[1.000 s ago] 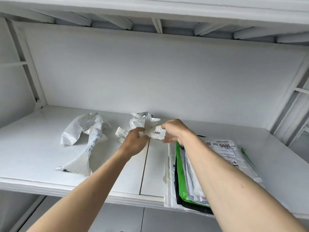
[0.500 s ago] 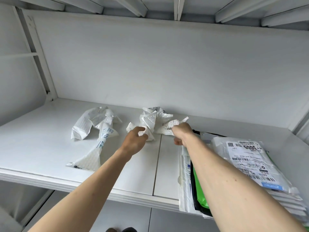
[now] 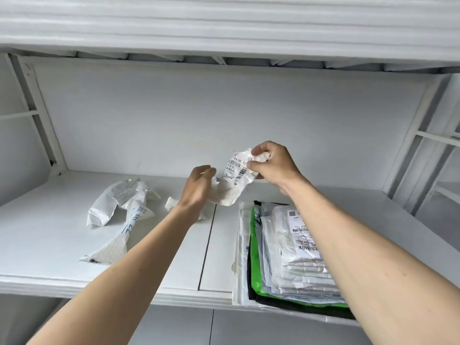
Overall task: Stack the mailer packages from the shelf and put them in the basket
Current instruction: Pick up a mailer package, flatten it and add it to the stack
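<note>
crumpled mailer (image 3: 235, 181): small white poly bag w/ a barcode label, held up off the shelf (image 3: 49, 245) at center frame, just in front of the back wall. Scrunched, not flat.

right hand (image 3: 271, 165): fingers + thumb curled, pinching the mailer's top corner, center-right of frame.

left hand (image 3: 199, 188): fingers curled on the mailer's lower left edge, looks like it's gripping there, tho the back of the hand hides the exact contact.

stack (image 3: 286, 250): flat mailers piled at lower right, on the shelf's front edge and overhanging it a bit. Green one and black one low in the pile, labelled white ones on top.

loose mailers (image 3: 119, 215): two more crumpled white ones on the left of the shelf, touching each other. Another scrap pokes out just behind the left wrist.

basket: not in view.

handling, imo: basically weightless, floppy, no stiffness at all. Film is slick so it'll prob slide off the pile if dropped on still balled up. Not fragile, squeeze away.

where to grab: opposite edges/corners, one per hand, pull taut to flatten, then lay it on the stack label up. For moving the whole pile later, go under the bottom mailer w/ both hands, since the slick layers will prob shear.
</note>
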The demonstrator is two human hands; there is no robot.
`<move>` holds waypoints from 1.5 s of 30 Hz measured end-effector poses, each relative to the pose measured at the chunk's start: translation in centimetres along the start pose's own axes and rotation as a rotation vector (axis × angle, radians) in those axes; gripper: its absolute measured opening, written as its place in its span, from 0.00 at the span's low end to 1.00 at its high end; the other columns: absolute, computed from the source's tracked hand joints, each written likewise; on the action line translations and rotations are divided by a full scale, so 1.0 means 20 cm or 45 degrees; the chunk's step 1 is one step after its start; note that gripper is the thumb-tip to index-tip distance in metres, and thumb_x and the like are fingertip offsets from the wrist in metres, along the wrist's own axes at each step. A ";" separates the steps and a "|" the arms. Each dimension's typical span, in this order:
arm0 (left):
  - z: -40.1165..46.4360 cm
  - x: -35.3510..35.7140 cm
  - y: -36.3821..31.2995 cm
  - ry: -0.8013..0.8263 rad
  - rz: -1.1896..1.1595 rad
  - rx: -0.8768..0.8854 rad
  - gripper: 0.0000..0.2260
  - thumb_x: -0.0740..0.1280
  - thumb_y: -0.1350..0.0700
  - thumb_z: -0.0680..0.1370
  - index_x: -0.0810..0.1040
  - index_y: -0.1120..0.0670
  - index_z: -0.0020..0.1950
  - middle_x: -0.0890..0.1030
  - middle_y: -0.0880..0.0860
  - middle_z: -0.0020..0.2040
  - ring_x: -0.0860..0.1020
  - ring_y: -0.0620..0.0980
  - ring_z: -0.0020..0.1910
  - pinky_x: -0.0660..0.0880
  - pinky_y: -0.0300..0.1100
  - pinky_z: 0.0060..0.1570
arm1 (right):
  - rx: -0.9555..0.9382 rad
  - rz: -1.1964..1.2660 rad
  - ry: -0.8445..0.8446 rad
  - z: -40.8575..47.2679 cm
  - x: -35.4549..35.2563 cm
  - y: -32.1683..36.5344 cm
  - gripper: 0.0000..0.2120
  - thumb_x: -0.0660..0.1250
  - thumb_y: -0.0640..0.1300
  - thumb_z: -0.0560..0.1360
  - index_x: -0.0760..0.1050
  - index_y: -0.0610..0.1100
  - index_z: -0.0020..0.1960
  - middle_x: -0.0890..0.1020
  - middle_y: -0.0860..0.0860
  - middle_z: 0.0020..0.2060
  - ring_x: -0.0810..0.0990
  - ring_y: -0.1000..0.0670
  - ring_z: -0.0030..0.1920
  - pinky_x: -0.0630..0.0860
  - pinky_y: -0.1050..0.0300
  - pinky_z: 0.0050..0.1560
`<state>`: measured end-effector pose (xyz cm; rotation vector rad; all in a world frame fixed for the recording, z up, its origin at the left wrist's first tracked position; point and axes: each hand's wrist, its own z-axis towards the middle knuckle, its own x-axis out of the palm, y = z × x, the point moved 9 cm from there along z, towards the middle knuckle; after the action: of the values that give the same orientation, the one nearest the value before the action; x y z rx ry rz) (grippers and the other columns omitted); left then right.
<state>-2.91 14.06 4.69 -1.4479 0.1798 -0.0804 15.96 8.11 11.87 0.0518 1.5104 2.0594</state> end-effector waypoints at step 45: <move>-0.27 0.80 -0.23 0.297 -0.204 -0.116 0.25 0.72 0.68 0.73 0.71 0.57 0.68 0.82 0.61 0.53 0.81 0.52 0.37 0.80 0.41 0.34 | 0.351 0.033 -0.315 -0.39 -0.77 -0.32 0.31 0.73 0.38 0.74 0.62 0.44 0.73 0.76 0.51 0.46 0.80 0.48 0.48 0.79 0.50 0.54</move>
<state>12.06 5.54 7.41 -1.5408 0.2604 -0.3768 28.76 -4.58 8.08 0.4188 1.6285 1.7744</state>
